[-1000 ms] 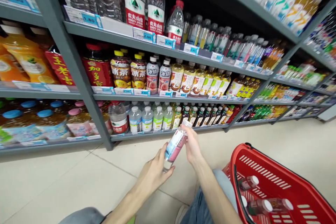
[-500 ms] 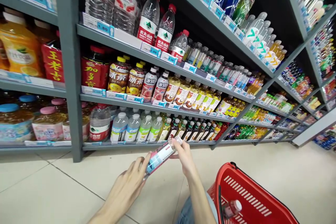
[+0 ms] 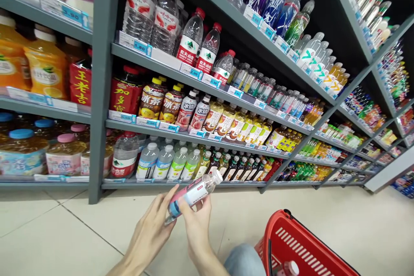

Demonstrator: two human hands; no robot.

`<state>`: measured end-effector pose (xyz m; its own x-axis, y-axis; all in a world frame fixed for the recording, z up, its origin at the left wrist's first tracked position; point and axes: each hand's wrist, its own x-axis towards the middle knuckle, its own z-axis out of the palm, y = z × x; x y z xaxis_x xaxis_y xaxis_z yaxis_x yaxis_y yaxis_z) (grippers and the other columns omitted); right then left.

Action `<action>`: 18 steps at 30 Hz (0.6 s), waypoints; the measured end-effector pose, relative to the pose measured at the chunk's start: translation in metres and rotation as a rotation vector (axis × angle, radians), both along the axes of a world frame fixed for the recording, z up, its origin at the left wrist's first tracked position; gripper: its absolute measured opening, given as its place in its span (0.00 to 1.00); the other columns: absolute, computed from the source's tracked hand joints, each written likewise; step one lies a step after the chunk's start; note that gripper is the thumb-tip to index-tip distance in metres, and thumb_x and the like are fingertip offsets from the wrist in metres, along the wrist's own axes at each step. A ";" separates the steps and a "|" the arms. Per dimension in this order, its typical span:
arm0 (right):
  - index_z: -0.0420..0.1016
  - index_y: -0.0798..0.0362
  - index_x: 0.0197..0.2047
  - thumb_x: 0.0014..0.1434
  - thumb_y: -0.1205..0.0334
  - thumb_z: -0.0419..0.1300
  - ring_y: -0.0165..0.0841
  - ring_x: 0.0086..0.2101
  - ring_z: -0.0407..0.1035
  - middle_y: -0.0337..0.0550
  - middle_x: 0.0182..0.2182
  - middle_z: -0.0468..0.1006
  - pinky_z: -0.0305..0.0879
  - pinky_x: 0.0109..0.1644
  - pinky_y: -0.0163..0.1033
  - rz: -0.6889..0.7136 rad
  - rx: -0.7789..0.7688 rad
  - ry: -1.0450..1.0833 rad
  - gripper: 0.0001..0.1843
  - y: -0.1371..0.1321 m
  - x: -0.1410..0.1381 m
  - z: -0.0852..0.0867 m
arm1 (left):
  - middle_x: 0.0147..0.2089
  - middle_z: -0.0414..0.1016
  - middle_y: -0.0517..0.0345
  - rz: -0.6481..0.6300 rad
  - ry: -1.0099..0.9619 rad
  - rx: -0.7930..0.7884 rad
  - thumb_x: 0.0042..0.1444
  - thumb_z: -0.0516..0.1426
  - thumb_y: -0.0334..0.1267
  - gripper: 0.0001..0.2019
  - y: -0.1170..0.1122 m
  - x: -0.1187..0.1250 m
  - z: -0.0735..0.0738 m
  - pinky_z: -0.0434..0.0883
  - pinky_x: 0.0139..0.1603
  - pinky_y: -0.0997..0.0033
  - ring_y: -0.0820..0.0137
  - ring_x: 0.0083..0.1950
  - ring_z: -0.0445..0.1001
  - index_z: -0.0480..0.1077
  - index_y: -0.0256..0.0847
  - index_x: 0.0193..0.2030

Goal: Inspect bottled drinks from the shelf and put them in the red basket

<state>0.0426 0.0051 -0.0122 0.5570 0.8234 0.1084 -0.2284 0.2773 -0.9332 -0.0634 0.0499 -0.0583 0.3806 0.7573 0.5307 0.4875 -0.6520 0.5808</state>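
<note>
I hold a small clear bottle (image 3: 193,192) with a pink and blue label and a white cap, tilted with the cap up to the right. My left hand (image 3: 152,228) grips its lower end, fingers curled round the base. My right hand (image 3: 196,224) holds the bottle's middle from below, thumb and fingers wrapped on the label. The bottle hangs over the tiled floor, just in front of the bottom shelf (image 3: 181,184) of drinks.
Grey shelving (image 3: 97,95) packed with water, tea and juice bottles fills the view, running off to the right. A red shopping basket (image 3: 300,246) with a bottle in it stands on the floor at my right knee. Pale floor tiles lie left.
My right hand slid from the cap end down to the bottle's middle, and both hands moved a little left. The view turned up and left, leaving less of the basket in sight.
</note>
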 end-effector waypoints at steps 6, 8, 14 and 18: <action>0.70 0.53 0.49 0.44 0.58 0.75 0.44 0.43 0.77 0.52 0.46 0.81 0.74 0.48 0.46 -0.022 -0.022 -0.114 0.31 -0.009 0.007 0.018 | 0.63 0.66 0.51 -0.089 -0.188 -0.060 0.63 0.53 0.36 0.34 -0.013 0.008 0.013 0.77 0.52 0.62 0.59 0.60 0.73 0.45 0.54 0.73; 0.71 0.53 0.49 0.45 0.57 0.74 0.43 0.43 0.77 0.51 0.46 0.81 0.73 0.48 0.46 -0.041 0.020 -0.171 0.29 -0.013 0.022 0.036 | 0.66 0.63 0.48 -0.134 -0.292 -0.088 0.63 0.54 0.39 0.35 -0.021 0.014 0.020 0.77 0.53 0.59 0.57 0.62 0.71 0.43 0.54 0.74; 0.70 0.52 0.51 0.44 0.58 0.76 0.40 0.43 0.76 0.49 0.45 0.81 0.70 0.49 0.44 -0.264 0.083 -0.431 0.32 -0.019 0.090 0.107 | 0.67 0.60 0.45 -0.236 -0.534 -0.329 0.65 0.49 0.39 0.32 -0.043 0.036 0.014 0.79 0.39 0.68 0.61 0.58 0.73 0.42 0.55 0.74; 0.65 0.50 0.46 0.36 0.61 0.78 0.36 0.39 0.73 0.43 0.42 0.78 0.68 0.46 0.40 -0.588 0.250 -0.696 0.36 -0.016 0.143 0.149 | 0.67 0.59 0.44 -0.336 -0.414 -0.383 0.63 0.49 0.39 0.32 -0.052 0.041 -0.017 0.78 0.35 0.71 0.62 0.54 0.73 0.46 0.53 0.73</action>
